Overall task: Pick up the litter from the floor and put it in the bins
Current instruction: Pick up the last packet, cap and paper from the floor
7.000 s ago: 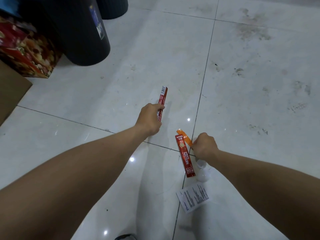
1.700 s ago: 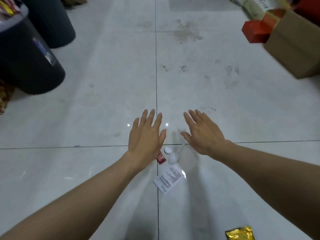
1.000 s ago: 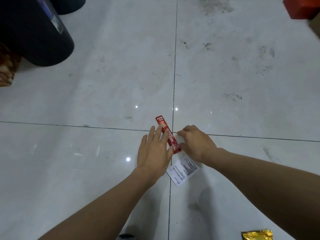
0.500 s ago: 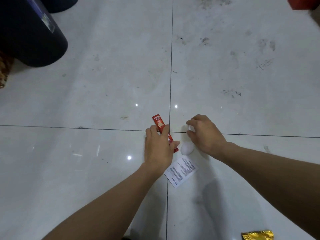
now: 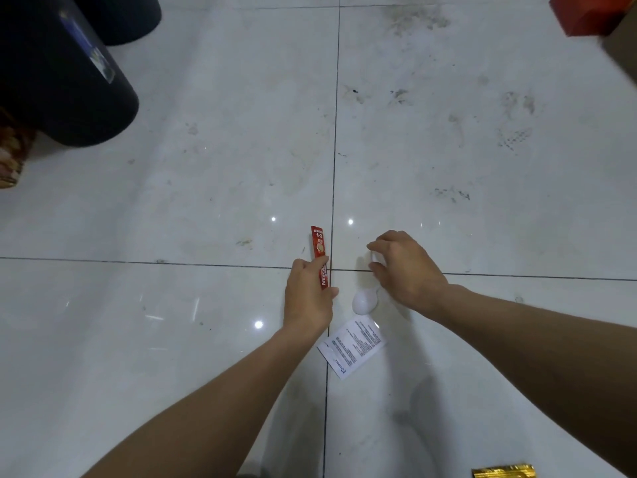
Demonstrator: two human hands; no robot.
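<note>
Nearest to me in the head view, a crumpled gold wrapper [image 5: 499,471] lies on the floor [image 5: 206,167] at the bottom right edge, well apart from the rest. Further up, just right of the dark grout line, I see a white printed paper slip [image 5: 351,343] lying flat and skewed. Its upper corner is close under the bowl of a white plastic spoon [image 5: 363,301]. The spoon's bowl points toward me and its handle runs up under the right hand [image 5: 406,270]. That hand's forefinger and thumb are curled in and pinch a bit of white that I take for the handle's end. I cannot tell whether the spoon is off the tile. Just left of it, the left hand [image 5: 308,298] has its fingers and thumb wrapped round the lower half of a red coffee sachet [image 5: 319,246]. The sachet's upper end sticks out past the knuckles, beside the grout line and near where four tiles meet. Beyond the hands the pale glossy tiles carry dark scuffs and smudges. At far left stands a big black bin [image 5: 69,81] with a second dark bin [image 5: 127,19] behind it, and a patterned box [image 5: 10,157] shows at the left edge. In the top right corner I see a red box [image 5: 586,12] next to a brown cardboard box [image 5: 624,56].
</note>
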